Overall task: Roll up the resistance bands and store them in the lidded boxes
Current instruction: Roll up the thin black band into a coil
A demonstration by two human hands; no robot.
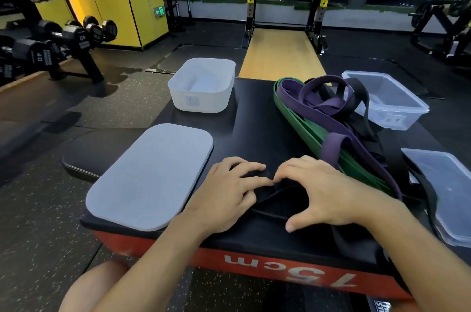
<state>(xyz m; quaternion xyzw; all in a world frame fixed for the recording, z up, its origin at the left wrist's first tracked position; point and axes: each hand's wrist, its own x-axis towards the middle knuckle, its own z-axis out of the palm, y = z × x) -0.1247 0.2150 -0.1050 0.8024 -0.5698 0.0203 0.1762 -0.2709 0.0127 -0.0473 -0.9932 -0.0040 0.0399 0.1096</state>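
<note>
Work surface: the black padded top of a plyo box [254, 112], red front face marked "75cm".

1. Hands. The left hand [229, 191] and right hand [323, 191] meet at the near centre of the top, close to the front edge. Both sets of fingers are curled down onto a black band [265, 195], fingertips almost touching each other. The left hand grips the small wound end. The right hand pinches the band beside it, thumb spread wide toward the front edge.

2. Band pile. A green band [300, 128], a purple band [331, 107] and further black bands [356, 97] lie tangled on the right half, running from the far edge down to the right wrist. Black strands trail over the near right part of the top.

3. Containers.
- White box [178, 97]: open, upright, at the far left corner.
- White lid [150, 176]: flat on the near left, its left corner at the side edge, its near corner close to the front edge, just beside the left hand.
- Clear box [397, 117]: open, at the far right corner, touching the pile.
- Clear lid [448, 184]: flat along the right edge, a black strand across its near left side.

4. Open room. A bare strip of top runs between the white items and the pile, from the far edge to the hands.

5. Surroundings. Dumbbell rack [51, 44] at left; squat rack [251, 5] beyond the box.
</note>
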